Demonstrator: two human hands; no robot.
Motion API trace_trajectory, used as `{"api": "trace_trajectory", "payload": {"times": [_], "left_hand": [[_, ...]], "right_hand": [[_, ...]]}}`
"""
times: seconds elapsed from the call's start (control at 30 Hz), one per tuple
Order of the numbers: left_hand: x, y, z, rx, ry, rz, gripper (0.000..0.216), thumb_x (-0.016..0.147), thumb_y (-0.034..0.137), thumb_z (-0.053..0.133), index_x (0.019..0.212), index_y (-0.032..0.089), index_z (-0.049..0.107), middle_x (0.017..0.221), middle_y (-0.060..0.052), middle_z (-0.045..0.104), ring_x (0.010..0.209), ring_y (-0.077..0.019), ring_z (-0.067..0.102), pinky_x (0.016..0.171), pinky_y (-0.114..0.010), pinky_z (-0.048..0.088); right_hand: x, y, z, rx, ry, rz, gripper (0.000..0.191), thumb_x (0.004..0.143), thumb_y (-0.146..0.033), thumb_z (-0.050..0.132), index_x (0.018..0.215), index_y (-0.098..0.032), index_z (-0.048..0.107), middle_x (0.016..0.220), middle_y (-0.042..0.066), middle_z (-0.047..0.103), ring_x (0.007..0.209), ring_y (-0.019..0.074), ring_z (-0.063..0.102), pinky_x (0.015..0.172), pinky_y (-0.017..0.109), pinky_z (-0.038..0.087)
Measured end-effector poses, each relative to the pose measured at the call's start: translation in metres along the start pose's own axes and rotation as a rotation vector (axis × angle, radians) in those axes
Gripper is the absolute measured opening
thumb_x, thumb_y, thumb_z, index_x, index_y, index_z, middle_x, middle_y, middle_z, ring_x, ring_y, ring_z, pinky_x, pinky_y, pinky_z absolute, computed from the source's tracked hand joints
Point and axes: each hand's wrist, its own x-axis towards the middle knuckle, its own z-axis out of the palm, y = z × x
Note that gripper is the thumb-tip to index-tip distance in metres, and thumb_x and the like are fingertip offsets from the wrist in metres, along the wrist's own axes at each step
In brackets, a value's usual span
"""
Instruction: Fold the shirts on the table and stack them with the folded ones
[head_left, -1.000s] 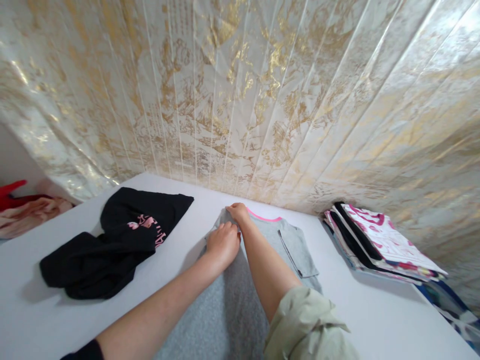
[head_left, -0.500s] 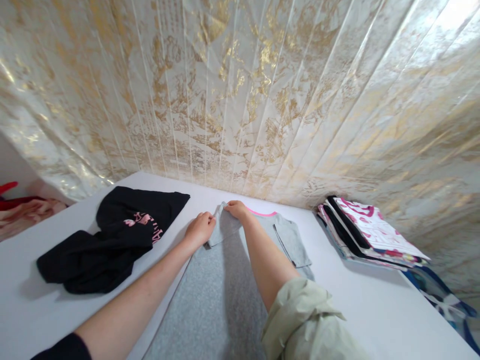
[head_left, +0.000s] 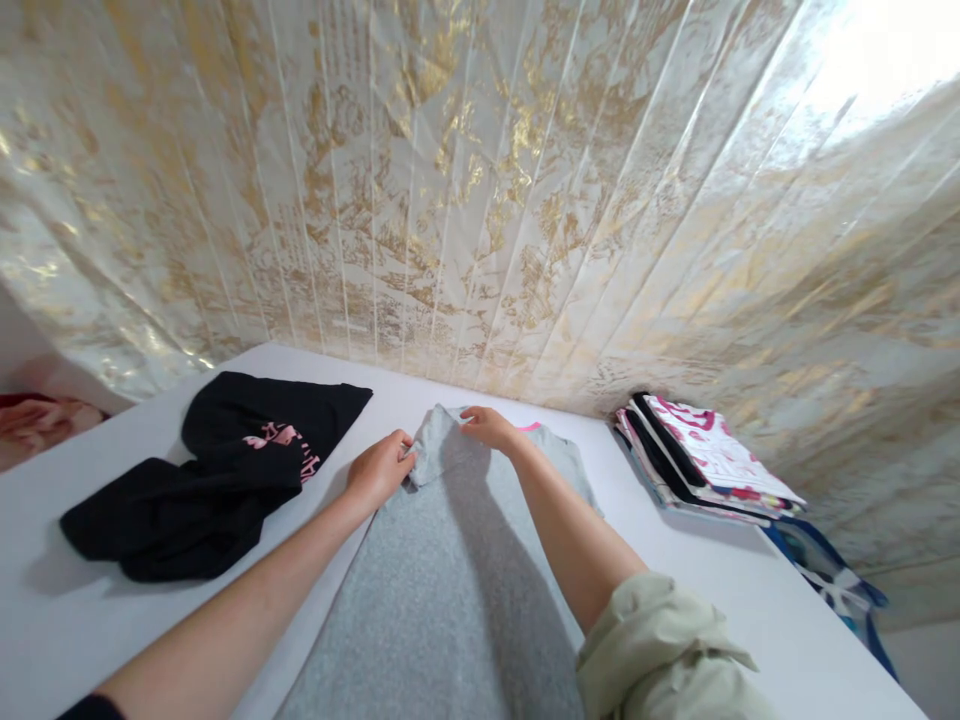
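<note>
A grey T-shirt [head_left: 442, 580] with a pink neckline lies flat on the white table [head_left: 720, 600], running away from me. My left hand [head_left: 379, 468] pinches the shirt's left sleeve edge at the far left corner. My right hand [head_left: 491, 428] rests with closed fingers on the folded fabric near the collar. The left sleeve is folded inward over the shirt's body. My right forearm hides much of the shirt's right side.
A crumpled black garment [head_left: 217, 470] with pink lettering lies to the left. A stack of folded patterned clothes [head_left: 701, 460] sits at the right by the gold-and-white wall covering [head_left: 480, 200]. Pink fabric [head_left: 34, 425] shows at the far left edge.
My left hand has moved left from beside the right hand to the shirt's left edge, holding the sleeve. The right hand shifted slightly right along the collar.
</note>
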Motion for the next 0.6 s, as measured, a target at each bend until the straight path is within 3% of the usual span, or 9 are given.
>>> {"api": "trace_trajectory", "payload": {"times": [0.13,0.23,0.33,0.47,0.6], "left_hand": [[0.001,-0.001,-0.001,-0.002,0.002,-0.011,0.017,0.091,0.030,0.050,0.105,0.023,0.054,0.080,0.003,0.065,0.071,-0.0144,0.061,0.057,-0.023,0.032],[0.000,-0.002,-0.001,0.009,0.000,-0.003,0.018,0.091,0.031,0.051,0.107,0.022,0.054,0.082,0.002,0.066,0.072,-0.0144,0.061,0.057,-0.023,0.032],[-0.001,0.001,-0.003,0.041,0.008,-0.006,0.020,0.091,0.031,0.050,0.108,0.022,0.054,0.082,0.002,0.066,0.074,-0.0148,0.062,0.058,-0.024,0.033],[-0.006,0.010,-0.005,0.119,0.016,-0.038,0.024,0.092,0.036,0.050,0.111,0.022,0.054,0.090,-0.001,0.068,0.079,-0.0173,0.064,0.060,-0.025,0.035],[-0.011,0.015,-0.001,0.220,0.074,-0.007,0.033,0.092,0.042,0.051,0.116,0.021,0.053,0.110,-0.007,0.065,0.092,-0.0218,0.064,0.069,-0.028,0.042]], "right_hand": [[-0.017,0.011,0.003,-0.101,0.004,0.045,0.011,0.067,-0.018,0.073,0.077,-0.018,0.069,0.062,-0.003,0.063,0.062,0.0126,0.057,0.062,0.022,0.042],[-0.019,0.012,0.009,-0.116,0.039,0.057,0.003,0.072,-0.017,0.067,0.073,-0.017,0.065,0.061,-0.003,0.063,0.061,0.0116,0.057,0.059,0.020,0.040],[-0.015,0.011,0.013,-0.110,0.096,0.087,0.009,0.080,-0.016,0.055,0.081,-0.015,0.064,0.068,0.000,0.067,0.061,0.0109,0.059,0.058,0.019,0.041],[-0.019,0.010,0.016,-0.134,0.121,0.125,0.022,0.081,-0.016,0.055,0.100,-0.013,0.064,0.074,0.004,0.070,0.064,0.0135,0.063,0.060,0.021,0.044],[-0.038,0.001,0.019,-0.215,0.216,0.102,0.051,0.084,-0.021,0.055,0.134,-0.014,0.047,0.111,0.013,0.067,0.094,0.0203,0.065,0.078,0.029,0.047]]}}
